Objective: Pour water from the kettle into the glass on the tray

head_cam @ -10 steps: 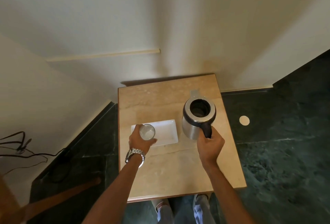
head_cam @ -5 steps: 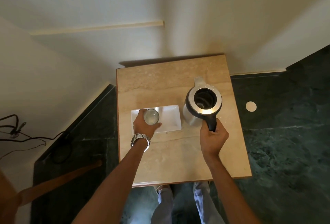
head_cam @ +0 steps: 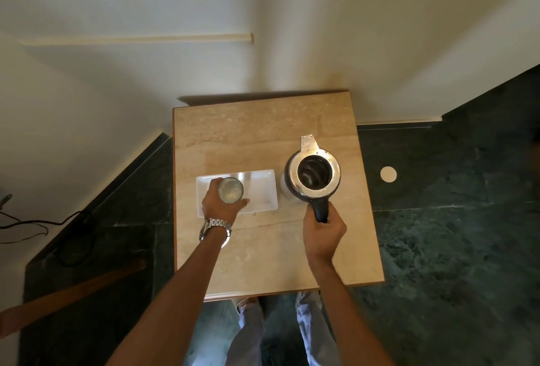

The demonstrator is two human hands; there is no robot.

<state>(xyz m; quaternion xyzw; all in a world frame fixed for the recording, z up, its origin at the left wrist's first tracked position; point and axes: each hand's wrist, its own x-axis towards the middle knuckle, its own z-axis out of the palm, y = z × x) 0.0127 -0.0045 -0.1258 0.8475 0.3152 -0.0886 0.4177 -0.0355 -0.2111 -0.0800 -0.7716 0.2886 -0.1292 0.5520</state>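
Your left hand (head_cam: 223,205) is wrapped around the glass (head_cam: 230,189), fingers on its far-left side, thumb on the near-right. The glass sits upright on the left half of the white tray (head_cam: 264,190), directly under your grip. Can't tell how much is in it; the inside just looks pale from above.

Your right hand (head_cam: 323,230) is clamped on the black handle (head_cam: 320,210) of the kettle (head_cam: 314,175). The kettle sits just beyond that hand, lid off, open mouth facing up, spout (head_cam: 308,143) pointing away from you. It stands roughly upright, just right of the tray, not over the glass. Can't tell if its base is on the table (head_cam: 263,137) or just off it.

The hands are well apart, glass and tray off your left, kettle off your right. Wristwatch (head_cam: 215,227) sits on your left wrist, close behind the glass hand.
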